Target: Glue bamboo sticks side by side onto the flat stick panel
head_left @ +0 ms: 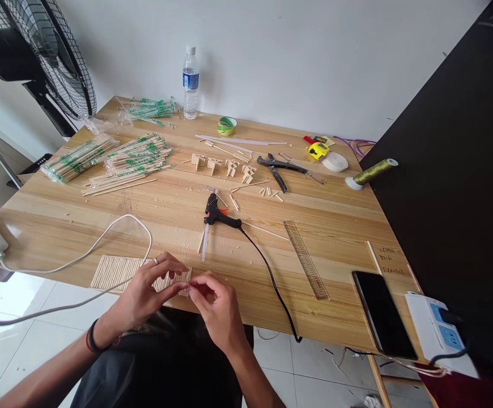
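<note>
Wooden desk against a white wall, fan at its left corner.
Both hands, left and right, pinch a stick mat at the near edge; glue gun lies mid-desk.

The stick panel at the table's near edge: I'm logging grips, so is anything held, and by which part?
Both hands, left hand and right hand, pinch the flat stick panel at its right end; anything smaller between the fingertips cannot be told.

Fan cut off at top; small piece between fingertips (blurred) unidentifiable.
</note>
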The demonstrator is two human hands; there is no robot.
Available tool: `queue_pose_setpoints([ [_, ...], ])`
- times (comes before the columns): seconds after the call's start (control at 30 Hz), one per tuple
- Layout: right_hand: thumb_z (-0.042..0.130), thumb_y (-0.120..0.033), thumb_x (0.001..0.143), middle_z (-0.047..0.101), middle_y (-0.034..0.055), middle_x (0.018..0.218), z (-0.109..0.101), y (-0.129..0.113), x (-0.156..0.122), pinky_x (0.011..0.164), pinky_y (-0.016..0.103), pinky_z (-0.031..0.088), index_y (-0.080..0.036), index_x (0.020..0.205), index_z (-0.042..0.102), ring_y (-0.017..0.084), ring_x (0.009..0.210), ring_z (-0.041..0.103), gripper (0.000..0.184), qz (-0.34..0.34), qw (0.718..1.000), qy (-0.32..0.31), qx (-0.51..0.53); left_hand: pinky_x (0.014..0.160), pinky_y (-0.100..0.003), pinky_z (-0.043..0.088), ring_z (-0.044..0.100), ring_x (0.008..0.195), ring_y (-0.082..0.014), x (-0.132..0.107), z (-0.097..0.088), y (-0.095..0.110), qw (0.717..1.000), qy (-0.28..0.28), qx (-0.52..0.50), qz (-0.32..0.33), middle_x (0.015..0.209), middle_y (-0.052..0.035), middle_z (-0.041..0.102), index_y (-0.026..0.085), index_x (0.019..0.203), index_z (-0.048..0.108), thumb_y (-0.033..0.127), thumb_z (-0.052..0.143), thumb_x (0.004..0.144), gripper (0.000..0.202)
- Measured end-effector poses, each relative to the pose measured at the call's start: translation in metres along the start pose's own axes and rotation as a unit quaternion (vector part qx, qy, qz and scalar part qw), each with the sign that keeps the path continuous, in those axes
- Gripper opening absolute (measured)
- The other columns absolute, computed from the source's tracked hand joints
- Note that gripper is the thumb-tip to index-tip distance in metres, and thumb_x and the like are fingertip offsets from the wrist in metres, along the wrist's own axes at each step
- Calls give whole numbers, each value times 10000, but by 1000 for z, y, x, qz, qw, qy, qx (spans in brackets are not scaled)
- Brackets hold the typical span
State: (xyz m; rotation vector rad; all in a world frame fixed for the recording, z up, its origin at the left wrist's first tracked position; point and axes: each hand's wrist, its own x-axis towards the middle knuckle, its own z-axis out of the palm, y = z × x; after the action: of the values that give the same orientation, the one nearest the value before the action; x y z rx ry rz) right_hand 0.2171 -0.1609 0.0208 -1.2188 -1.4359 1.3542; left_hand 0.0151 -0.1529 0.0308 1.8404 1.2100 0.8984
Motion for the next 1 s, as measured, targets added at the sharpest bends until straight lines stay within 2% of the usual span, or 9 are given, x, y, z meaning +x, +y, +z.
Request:
queue_pose_setpoints([
  [0.1,702,-309,978,740,29,864,-10,-2,-1,718,290,517,-207,899,774,180,783,673,147,1,1000,10,19,878,-282,550,697,1004,-178,-3,2,-3,1000,-30,-5,-4,1087,-40,721,260,1196,730,262,703,1020,178],
  [0.2,717,-326,978,765,34,884,-16,-5,-1,729,289,528,-218,916,804,187,814,705,151,3,1000,6,29,841,-268,566,703,958,-171,-4,7,-2,999,-40,-7,5,1068,-42,728,259,1199,742,285,714,1013,190],
  [0.5,727,-367,978,785,50,889,-11,-3,-5,781,312,563,-227,929,849,211,859,729,193,15,998,-8,68,721,-225,577,710,818,-143,-4,19,10,995,43,18,88,942,-29,740,232,1163,739,178,689,1016,164],
  [0.63,691,-406,1000,779,53,907,-12,-3,-7,712,309,569,-244,978,862,199,804,706,237,20,996,-20,85,691,-220,578,713,782,-141,-4,19,8,991,76,29,105,898,-24,734,240,1090,763,146,672,1016,150],
  [0.73,671,-404,1010,783,56,952,-12,-2,-8,643,294,554,-257,1045,861,182,750,686,242,25,995,-25,91,687,-222,575,710,771,-140,-4,19,7,991,84,26,100,876,-18,731,234,1027,762,141,688,1004,121],
  [1.0,731,-375,978,786,44,916,-15,-1,-10,778,316,564,-273,1002,872,212,879,725,176,20,997,-20,74,652,-229,526,670,722,-139,-4,20,10,997,64,2,40,812,-3,704,213,891,724,157,710,984,110],
])
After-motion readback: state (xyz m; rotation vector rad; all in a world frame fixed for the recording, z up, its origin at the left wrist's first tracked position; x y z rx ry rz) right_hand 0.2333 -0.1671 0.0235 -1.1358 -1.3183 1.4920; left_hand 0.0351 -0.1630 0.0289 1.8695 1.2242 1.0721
